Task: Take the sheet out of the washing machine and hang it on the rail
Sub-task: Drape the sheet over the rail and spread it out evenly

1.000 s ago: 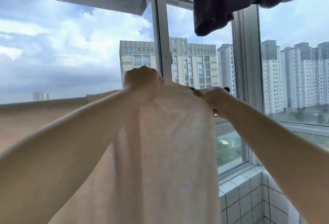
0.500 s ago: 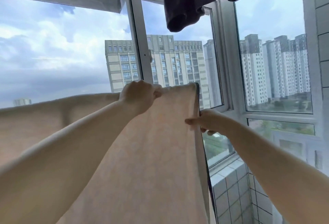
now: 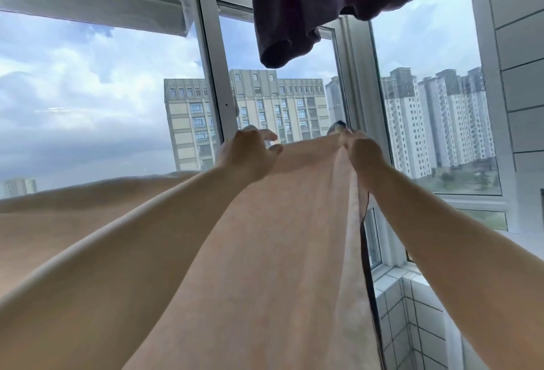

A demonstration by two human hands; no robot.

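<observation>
A pale peach sheet (image 3: 282,222) hangs draped over a rail in front of the window, spreading from the left edge to the middle. Only the rail's dark end tip (image 3: 338,126) shows past the sheet's right top corner. My left hand (image 3: 250,153) hovers at the sheet's top edge with its fingers apart and curled, barely touching the cloth. My right hand (image 3: 360,149) pinches the sheet's right top corner beside the rail tip. The sheet's right edge, with a dark border (image 3: 366,266), falls straight down.
A dark garment (image 3: 323,2) hangs overhead, above and between my hands. White window frames (image 3: 217,75) stand right behind the sheet. A tiled sill and wall (image 3: 412,296) lie at the lower right, and a tiled wall (image 3: 518,46) rises at the far right.
My left hand has opened from its grip on the top edge. My right hand has risen from the sheet's side edge to its top corner. The view has tilted upward.
</observation>
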